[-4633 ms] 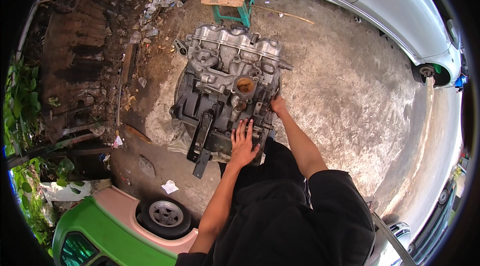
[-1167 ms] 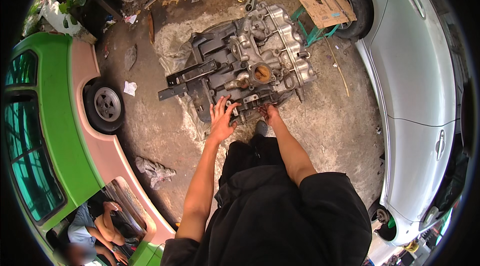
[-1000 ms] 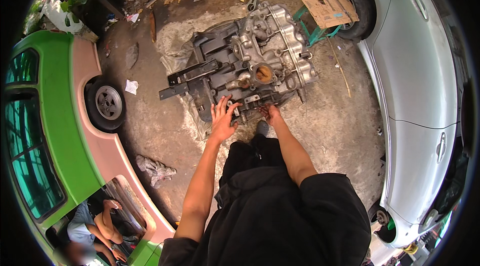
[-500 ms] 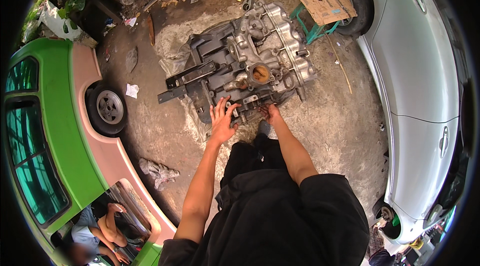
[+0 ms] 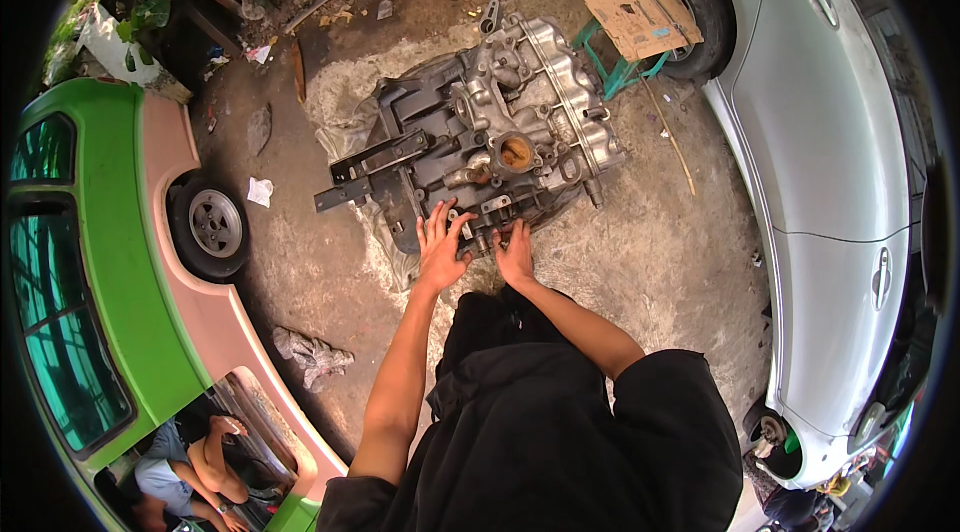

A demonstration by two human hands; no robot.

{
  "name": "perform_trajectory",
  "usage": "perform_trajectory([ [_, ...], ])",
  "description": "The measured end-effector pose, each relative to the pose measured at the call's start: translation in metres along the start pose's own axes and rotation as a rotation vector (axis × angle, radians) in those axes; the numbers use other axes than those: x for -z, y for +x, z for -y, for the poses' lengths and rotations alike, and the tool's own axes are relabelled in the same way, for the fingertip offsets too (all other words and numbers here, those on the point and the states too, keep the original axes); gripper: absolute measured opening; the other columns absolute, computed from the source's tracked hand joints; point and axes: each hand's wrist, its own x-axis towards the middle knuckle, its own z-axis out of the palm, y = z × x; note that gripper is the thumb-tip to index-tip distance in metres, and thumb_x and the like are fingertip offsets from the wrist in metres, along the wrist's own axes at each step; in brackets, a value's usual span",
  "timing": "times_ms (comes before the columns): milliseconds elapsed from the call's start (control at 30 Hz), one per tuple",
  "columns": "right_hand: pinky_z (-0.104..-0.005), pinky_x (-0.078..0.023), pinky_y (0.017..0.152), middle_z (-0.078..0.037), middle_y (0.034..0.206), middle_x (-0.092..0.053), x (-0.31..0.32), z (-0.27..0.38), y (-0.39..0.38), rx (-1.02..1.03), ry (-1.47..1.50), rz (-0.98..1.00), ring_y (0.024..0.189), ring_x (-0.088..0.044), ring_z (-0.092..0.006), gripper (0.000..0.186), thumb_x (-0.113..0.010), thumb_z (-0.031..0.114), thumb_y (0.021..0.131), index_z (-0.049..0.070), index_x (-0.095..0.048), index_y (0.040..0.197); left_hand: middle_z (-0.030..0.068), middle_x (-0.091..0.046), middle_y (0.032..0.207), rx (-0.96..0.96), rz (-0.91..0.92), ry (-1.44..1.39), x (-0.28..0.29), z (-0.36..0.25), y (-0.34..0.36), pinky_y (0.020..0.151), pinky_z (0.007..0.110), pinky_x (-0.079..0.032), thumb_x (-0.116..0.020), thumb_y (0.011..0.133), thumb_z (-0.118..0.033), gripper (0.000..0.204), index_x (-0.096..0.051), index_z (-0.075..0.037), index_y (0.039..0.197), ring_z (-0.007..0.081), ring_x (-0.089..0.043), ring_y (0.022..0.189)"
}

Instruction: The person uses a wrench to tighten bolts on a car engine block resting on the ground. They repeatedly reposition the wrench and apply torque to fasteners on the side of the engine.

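Observation:
A grey metal engine (image 5: 480, 132) lies on the ground in front of me, its ribbed silver cover (image 5: 572, 82) on the right side and a round rusty opening (image 5: 515, 152) near the middle. At its near edge my left hand (image 5: 439, 254) rests with fingers spread over the dark metal, thumb apart from them. Beside it, my right hand (image 5: 514, 256) has its fingers bent in close to the same edge, next to a small metal bracket (image 5: 495, 206). Whatever small part those fingertips grip is too small to make out. Two dark flat bars (image 5: 375, 167) stick out at the engine's left.
A green and pink vehicle (image 5: 120, 232) stands at left, with a person (image 5: 175, 472) inside. A silver car (image 5: 820, 182) flanks the right. Cardboard (image 5: 643, 20) with tools tops a green stool (image 5: 620, 75). A crumpled rag (image 5: 312, 356) and a stick (image 5: 672, 137) lie on the ground.
My right hand has moved left along the engine's near edge, closer to my left hand, and turned so its back shows. My left hand stays in place. The view has shifted slightly.

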Motion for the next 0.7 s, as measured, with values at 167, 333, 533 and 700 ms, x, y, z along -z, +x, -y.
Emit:
perform_trajectory([
  [167,-0.0495,-0.053,0.079,-0.028,0.118,-0.038,0.011,0.018,-0.009,0.14,-0.287,0.222,0.095,-0.059,-0.0462,0.042,-0.063,0.0,0.089,-0.005,-0.035,0.12,0.0049,-0.023,0.159,-0.008,-0.015,-0.004,-0.001,0.002,-0.001,0.121,0.056,-0.002,-0.076,0.07,-0.01,0.075,-0.047,-0.026,0.137,0.0282,-0.009,0.152],
  [333,-0.0483,-0.054,0.089,-0.033,0.129,-0.043,0.01,0.014,-0.007,0.258,-0.375,0.228,0.11,-0.057,-0.0479,0.051,-0.063,-0.002,0.085,-0.008,-0.037,0.128,0.0052,-0.024,0.159,-0.017,-0.022,0.0,-0.002,0.002,0.0,0.121,0.056,-0.002,-0.076,0.07,-0.01,0.074,-0.047,-0.026,0.137,0.0283,-0.01,0.151],
  [533,-0.0458,-0.054,0.088,-0.029,0.125,-0.05,0.01,-0.024,-0.007,0.264,-0.408,0.249,0.109,-0.059,-0.0432,0.048,-0.059,-0.006,0.086,-0.007,-0.038,0.129,0.0057,-0.024,0.158,-0.032,-0.035,0.002,-0.003,0.003,-0.001,0.122,0.055,-0.002,-0.076,0.07,-0.01,0.074,-0.047,-0.026,0.137,0.0284,-0.011,0.151],
  [700,-0.0416,-0.057,0.079,-0.021,0.106,-0.06,-0.005,-0.07,0.013,-0.274,0.348,-0.021,0.091,-0.066,-0.0317,0.031,-0.056,-0.003,0.095,0.001,-0.041,0.121,0.005,-0.024,0.159,-0.022,-0.022,-0.03,0.0,0.001,-0.001,0.122,0.055,-0.001,-0.075,0.071,-0.01,0.073,-0.047,-0.027,0.136,0.0286,-0.01,0.152],
])
